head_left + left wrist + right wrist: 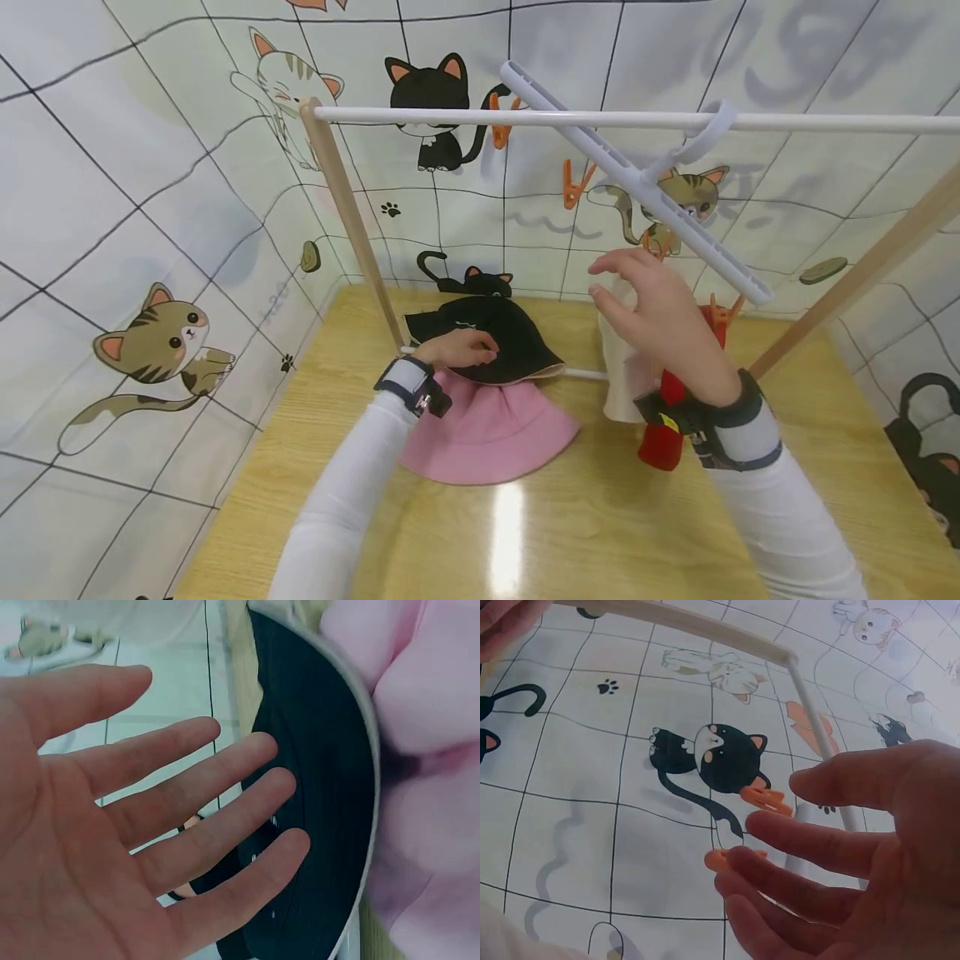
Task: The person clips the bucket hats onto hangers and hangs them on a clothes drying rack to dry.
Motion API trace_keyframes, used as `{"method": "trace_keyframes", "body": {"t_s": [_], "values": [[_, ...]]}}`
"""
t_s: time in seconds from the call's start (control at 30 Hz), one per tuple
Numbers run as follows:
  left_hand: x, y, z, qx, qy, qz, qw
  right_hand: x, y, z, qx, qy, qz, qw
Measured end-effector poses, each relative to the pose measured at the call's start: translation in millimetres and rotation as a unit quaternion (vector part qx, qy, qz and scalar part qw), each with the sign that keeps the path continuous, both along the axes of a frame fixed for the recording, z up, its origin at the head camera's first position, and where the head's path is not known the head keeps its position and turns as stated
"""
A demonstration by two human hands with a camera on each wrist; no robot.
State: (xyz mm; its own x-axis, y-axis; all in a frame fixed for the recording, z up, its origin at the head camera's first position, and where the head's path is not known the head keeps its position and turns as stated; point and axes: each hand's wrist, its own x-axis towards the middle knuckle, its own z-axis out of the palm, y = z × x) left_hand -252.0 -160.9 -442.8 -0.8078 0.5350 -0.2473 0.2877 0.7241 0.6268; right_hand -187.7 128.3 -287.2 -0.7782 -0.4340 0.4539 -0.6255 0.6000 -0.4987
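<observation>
My left hand (459,348), fingers spread loosely and palm bare in the left wrist view, hovers over a black bucket hat (510,337) with a pale lining edge. Beneath that hat lies a pink bucket hat (487,433), partly covered by it. To the right, my right hand (663,321) is raised with thumb and fingers apart, holding nothing. It is close below a light grey hanger (637,179) that tilts down to the right. Orange clothespins (572,185) are attached along the hanger; another clothespin (766,801) appears beyond the fingertips in the right wrist view.
A white rail (450,117) on wooden posts (348,217) carries the hanger by its hook. A cream cloth item (618,383) and a red cloth item (662,446) are behind my right hand and wrist. Cat-patterned sheeting (247,250) surrounds the wooden table (420,542).
</observation>
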Motion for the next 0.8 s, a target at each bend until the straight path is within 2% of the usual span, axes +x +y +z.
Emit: {"method": "trace_keyframes", "body": {"t_s": [0.1, 0.2, 0.3, 0.43, 0.53, 0.63, 0.67, 0.7, 0.73, 0.8], "values": [[-13.6, -3, 0.4, 0.022, -0.061, 0.033, 0.9974, -5.3, -9, -4.4, 0.05, -0.043, -0.007, 0.998], [-23.9, -6, 1.5, 0.038, -0.097, 0.071, 0.992, -13.0, -16, -11.8, 0.088, -0.07, -0.005, 0.994], [-30.0, -9, 4.5, 0.043, -0.109, 0.099, 0.9882, -18.9, -23, -20.6, 0.095, -0.092, -0.001, 0.991], [-36.8, -11, 4.4, 0.036, -0.099, 0.116, 0.9877, -23.0, -30, -32.3, 0.096, -0.106, -0.017, 0.99], [-40.9, -12, -0.4, 0.024, -0.091, 0.127, 0.9874, -23.2, -31, -40.6, 0.1, -0.111, -0.035, 0.988], [-50.0, -15, -12.2, 0.011, -0.096, 0.136, 0.986, -21.8, -29, -48.3, 0.108, -0.119, -0.051, 0.986], [-60.2, -22, -26.5, 0.027, -0.089, 0.123, 0.988, -20.9, -28, -50.0, 0.11, -0.121, -0.057, 0.985], [-68.2, -25, -34.3, 0.029, -0.095, 0.123, 0.9875, -20.3, -26, -51.6, 0.113, -0.12, -0.062, 0.984], [-81.5, -31, -50.0, 0.033, -0.095, 0.121, 0.9875, -20.0, -25, -52.7, 0.116, -0.119, -0.067, 0.984], [-91.5, -33, -55.3, 0.028, -0.09, 0.12, 0.9883, -19.0, -23, -53.9, 0.119, -0.114, -0.075, 0.983]]}}
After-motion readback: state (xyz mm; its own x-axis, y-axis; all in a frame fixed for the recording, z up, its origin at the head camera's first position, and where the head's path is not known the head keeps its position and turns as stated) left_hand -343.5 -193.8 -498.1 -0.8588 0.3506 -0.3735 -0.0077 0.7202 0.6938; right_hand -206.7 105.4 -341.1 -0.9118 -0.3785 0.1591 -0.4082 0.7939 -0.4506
